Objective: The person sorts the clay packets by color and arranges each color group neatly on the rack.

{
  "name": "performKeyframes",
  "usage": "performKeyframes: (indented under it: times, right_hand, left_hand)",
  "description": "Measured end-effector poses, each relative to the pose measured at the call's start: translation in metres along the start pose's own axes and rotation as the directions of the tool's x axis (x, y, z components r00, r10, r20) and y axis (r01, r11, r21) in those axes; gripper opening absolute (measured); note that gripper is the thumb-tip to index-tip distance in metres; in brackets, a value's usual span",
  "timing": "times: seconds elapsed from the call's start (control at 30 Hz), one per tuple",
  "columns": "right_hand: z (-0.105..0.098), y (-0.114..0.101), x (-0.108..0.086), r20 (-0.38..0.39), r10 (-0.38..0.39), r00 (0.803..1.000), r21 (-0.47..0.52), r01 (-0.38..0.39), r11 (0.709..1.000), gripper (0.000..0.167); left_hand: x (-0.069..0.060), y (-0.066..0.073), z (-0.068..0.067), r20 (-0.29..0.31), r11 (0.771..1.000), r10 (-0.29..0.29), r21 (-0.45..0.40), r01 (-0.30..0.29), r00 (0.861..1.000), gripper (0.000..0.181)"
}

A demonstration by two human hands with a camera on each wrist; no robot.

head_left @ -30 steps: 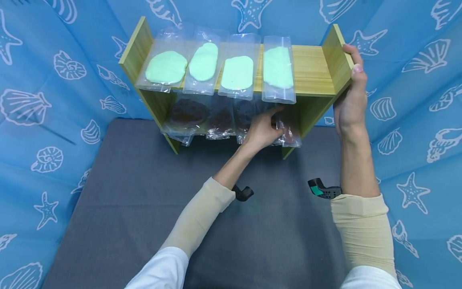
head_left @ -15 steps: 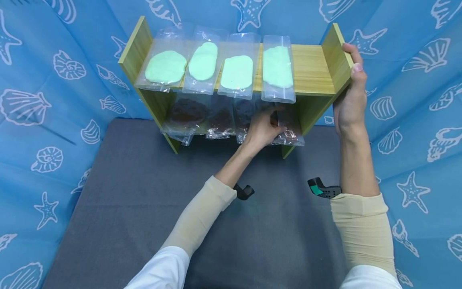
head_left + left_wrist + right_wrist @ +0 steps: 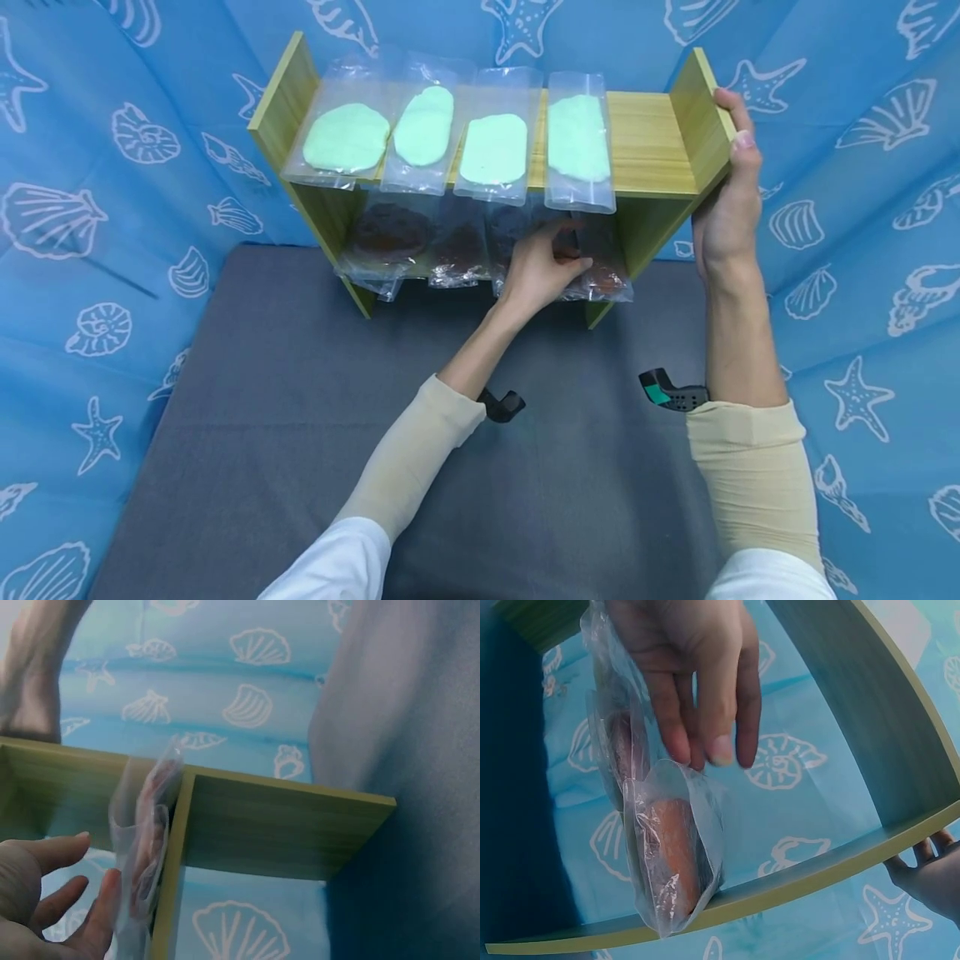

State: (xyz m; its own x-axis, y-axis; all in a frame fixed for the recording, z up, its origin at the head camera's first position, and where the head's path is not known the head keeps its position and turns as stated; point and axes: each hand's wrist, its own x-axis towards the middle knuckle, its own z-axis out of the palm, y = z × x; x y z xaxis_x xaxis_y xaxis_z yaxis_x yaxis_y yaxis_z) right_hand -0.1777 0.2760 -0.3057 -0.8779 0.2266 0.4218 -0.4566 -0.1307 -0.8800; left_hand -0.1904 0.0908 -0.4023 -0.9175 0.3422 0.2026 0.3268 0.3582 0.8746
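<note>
A two-level wooden shelf (image 3: 648,137) stands at the far side. My right hand (image 3: 726,218) grips its right side panel, thumb and fingers bent at the edge. My left hand (image 3: 538,268) reaches into the lower level beside the rightmost clear bag (image 3: 609,279), which holds a flat reddish-brown piece. In the left wrist view, that bag (image 3: 146,840) lies close to the loosely spread left fingers (image 3: 101,915). The right wrist view shows the left fingertips just above a bag (image 3: 676,855), pinching nothing; whether they touch it I cannot tell.
Bags with pale green flat pieces (image 3: 493,150) lie along the upper board, overhanging its front edge. More bags with dark brown pieces (image 3: 390,233) fill the lower level leftward. A grey-covered table (image 3: 300,467) spreads in front; blue shell-patterned cloth (image 3: 97,250) hangs around.
The rightmost lower bag has shifted slightly right. My left fingers have eased off it and moved a little left. The right hand stays on the side panel.
</note>
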Motion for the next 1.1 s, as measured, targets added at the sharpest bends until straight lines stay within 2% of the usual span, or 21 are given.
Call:
performKeyframes:
  times: [0.2, 0.37, 0.5, 0.63, 0.73, 0.97, 1.03, 1.1]
  right_hand:
    - [0.005, 0.002, 0.0, -0.038, 0.005, 0.999, 0.027, -0.004, 1.0, 0.05]
    - [0.005, 0.006, -0.003, -0.045, -0.012, 0.999, 0.016, 0.013, 1.0, 0.053]
    - [-0.002, 0.015, -0.014, -0.066, 0.003, 0.998, 0.025, -0.002, 1.0, 0.05]
    - [-0.013, 0.025, -0.029, -0.049, 0.035, 0.998, 0.007, -0.035, 0.999, 0.047]
    - [-0.022, 0.031, -0.041, -0.017, 0.064, 0.998, -0.058, -0.065, 0.996, 0.046]
    - [-0.039, 0.037, -0.064, 0.085, 0.119, 0.989, -0.239, -0.095, 0.966, 0.047]
    - [-0.044, 0.037, -0.07, 0.098, 0.134, 0.986, -0.327, -0.095, 0.94, 0.047]
    - [-0.049, 0.038, -0.077, 0.102, 0.151, 0.983, -0.427, -0.094, 0.899, 0.047]
  left_hand:
    - [-0.008, 0.0, -0.013, -0.014, 0.995, 0.063, -0.076, -0.064, 0.998, 0.049]
    - [-0.016, -0.001, -0.022, -0.027, 0.993, 0.083, -0.082, -0.085, 0.996, 0.049]
    - [-0.026, -0.002, -0.03, -0.025, 0.991, 0.102, -0.085, -0.104, 0.994, 0.05]
    - [-0.037, -0.006, -0.038, -0.024, 0.984, 0.159, -0.077, -0.161, 0.987, 0.052]
    - [-0.045, -0.009, -0.044, -0.022, 0.977, 0.208, -0.044, -0.209, 0.978, 0.054]
    - [-0.065, -0.013, -0.056, -0.02, 0.965, 0.259, 0.04, -0.258, 0.966, 0.055]
    - [-0.072, -0.015, -0.058, -0.026, 0.959, 0.277, 0.076, -0.275, 0.96, 0.055]
    - [-0.079, -0.016, -0.06, -0.031, 0.948, 0.295, 0.13, -0.289, 0.955, 0.055]
